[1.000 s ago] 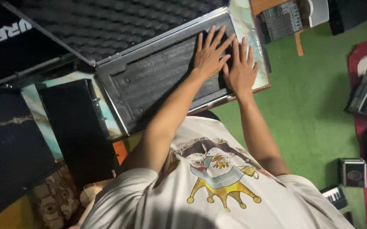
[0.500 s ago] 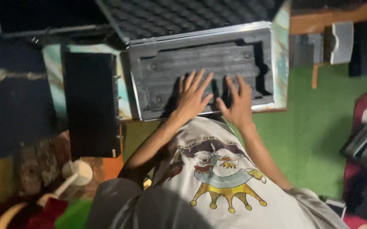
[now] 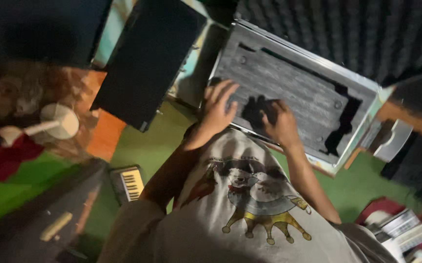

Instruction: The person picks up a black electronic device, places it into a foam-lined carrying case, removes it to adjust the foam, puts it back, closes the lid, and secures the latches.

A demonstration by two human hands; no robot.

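While left hand (image 3: 219, 109) lies flat, right hand (image 3: 280, 124) presses grey foam insert (image 3: 294, 92), open case (image 3: 362, 134).

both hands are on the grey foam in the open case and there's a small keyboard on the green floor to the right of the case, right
Not quite. In the head view the left hand and right hand are on the grey foam of the open case, but the small keyboard lies lower left of it, not right.
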